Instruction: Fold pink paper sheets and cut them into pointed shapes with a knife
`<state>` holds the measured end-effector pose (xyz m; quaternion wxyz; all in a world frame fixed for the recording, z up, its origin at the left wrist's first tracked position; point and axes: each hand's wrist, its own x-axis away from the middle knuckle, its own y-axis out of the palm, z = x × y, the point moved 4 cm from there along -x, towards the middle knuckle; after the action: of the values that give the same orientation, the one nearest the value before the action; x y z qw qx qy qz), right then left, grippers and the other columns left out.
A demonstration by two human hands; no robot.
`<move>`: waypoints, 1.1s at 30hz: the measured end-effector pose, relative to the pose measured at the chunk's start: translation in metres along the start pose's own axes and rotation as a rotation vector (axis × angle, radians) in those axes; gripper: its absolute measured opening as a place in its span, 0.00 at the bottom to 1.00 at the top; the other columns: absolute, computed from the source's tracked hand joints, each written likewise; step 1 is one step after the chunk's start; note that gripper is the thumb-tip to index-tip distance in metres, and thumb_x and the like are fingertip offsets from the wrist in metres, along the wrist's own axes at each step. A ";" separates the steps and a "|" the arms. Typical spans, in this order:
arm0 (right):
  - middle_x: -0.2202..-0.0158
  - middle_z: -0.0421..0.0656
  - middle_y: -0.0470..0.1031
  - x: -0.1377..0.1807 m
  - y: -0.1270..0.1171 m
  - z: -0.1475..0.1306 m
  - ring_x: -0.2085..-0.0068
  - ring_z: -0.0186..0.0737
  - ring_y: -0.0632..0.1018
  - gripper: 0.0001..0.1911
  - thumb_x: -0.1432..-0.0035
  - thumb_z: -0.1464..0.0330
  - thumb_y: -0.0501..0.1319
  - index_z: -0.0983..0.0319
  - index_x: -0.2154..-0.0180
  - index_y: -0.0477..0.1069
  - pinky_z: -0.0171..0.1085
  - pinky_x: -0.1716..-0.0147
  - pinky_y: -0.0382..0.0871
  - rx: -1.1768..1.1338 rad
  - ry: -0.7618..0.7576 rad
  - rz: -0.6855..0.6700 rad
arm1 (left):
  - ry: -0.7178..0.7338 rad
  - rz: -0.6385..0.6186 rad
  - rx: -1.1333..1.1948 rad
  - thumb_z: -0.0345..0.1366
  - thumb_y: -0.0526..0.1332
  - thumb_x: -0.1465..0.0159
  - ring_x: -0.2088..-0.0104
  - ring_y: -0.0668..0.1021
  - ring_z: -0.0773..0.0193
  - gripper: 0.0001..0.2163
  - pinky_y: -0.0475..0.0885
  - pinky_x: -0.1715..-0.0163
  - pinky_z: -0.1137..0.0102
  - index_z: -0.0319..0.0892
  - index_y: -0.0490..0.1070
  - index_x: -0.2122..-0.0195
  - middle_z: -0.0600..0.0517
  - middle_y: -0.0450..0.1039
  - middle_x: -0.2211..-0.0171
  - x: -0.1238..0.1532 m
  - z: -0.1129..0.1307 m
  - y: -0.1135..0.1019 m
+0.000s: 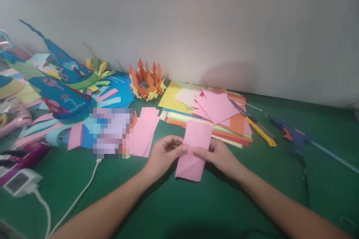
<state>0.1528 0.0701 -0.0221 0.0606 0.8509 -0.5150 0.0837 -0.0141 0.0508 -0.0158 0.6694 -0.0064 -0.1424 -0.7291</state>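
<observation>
A pink sheet of folded paper (195, 138) is held upright just above the green table, tilted slightly to the right at its top. My left hand (168, 153) pinches its left edge, with the thumb in front and the other fingers curled behind. On the opposite edge, my right hand (220, 155) grips it the same way. A diagonal crease runs across the lower part of the sheet. Left of my left hand lie several pink paper strips (144, 130). Behind the held sheet is a stack of coloured paper (172, 93) topped with pink squares (217, 106).
A yellow utility knife (259, 130) rests against the stack's right side. Farther right lies a blue glue gun (291, 130) with a glue stick. An orange paper crown (147, 82) and blue paper cone hats (64, 95) stand at the back left. A magenta power strip (30, 160) and white cables occupy the left.
</observation>
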 end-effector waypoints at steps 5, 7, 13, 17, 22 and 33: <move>0.65 0.44 0.80 0.000 0.001 -0.001 0.65 0.42 0.79 0.19 0.53 0.55 0.68 0.63 0.65 0.77 0.39 0.64 0.72 -0.033 0.065 0.011 | -0.063 -0.015 0.071 0.43 0.72 0.51 0.72 0.72 0.70 0.15 0.68 0.69 0.74 0.38 0.72 0.70 0.54 0.73 0.73 0.000 -0.002 -0.001; 0.66 0.44 0.80 0.000 0.001 0.000 0.66 0.42 0.79 0.19 0.54 0.55 0.68 0.63 0.66 0.77 0.39 0.64 0.72 -0.027 0.082 0.012 | -0.062 -0.020 0.071 0.42 0.71 0.51 0.73 0.72 0.71 0.14 0.68 0.69 0.75 0.38 0.72 0.71 0.55 0.72 0.73 0.000 -0.002 -0.001; 0.66 0.44 0.80 0.001 0.000 0.001 0.67 0.43 0.79 0.19 0.53 0.53 0.67 0.62 0.66 0.77 0.39 0.66 0.72 0.034 0.080 0.024 | -0.014 0.009 0.005 0.41 0.71 0.51 0.75 0.70 0.73 0.13 0.66 0.72 0.76 0.38 0.71 0.73 0.57 0.70 0.76 -0.001 -0.001 -0.002; 0.64 0.44 0.80 0.001 0.001 0.000 0.65 0.44 0.79 0.20 0.51 0.53 0.66 0.62 0.65 0.77 0.40 0.65 0.72 0.053 0.043 0.056 | 0.009 0.041 -0.033 0.42 0.71 0.51 0.76 0.70 0.73 0.14 0.66 0.73 0.76 0.38 0.70 0.74 0.57 0.70 0.77 -0.002 -0.001 -0.004; 0.62 0.44 0.80 0.000 -0.003 -0.001 0.62 0.46 0.79 0.20 0.52 0.54 0.66 0.61 0.62 0.78 0.43 0.61 0.72 0.042 0.016 0.141 | 0.002 0.030 -0.056 0.42 0.70 0.50 0.76 0.69 0.73 0.14 0.65 0.74 0.76 0.38 0.69 0.75 0.57 0.69 0.78 -0.003 -0.001 -0.005; 0.64 0.44 0.81 -0.001 -0.003 0.003 0.64 0.45 0.79 0.19 0.51 0.54 0.66 0.61 0.63 0.79 0.42 0.63 0.72 0.070 0.026 0.104 | 0.012 0.035 0.045 0.37 0.72 0.51 0.72 0.72 0.73 0.17 0.68 0.69 0.76 0.39 0.67 0.66 0.57 0.69 0.74 -0.006 -0.001 -0.006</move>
<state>0.1555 0.0716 -0.0253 0.0329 0.8235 -0.5544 0.1157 -0.0187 0.0566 -0.0193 0.6828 0.0107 -0.1545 -0.7140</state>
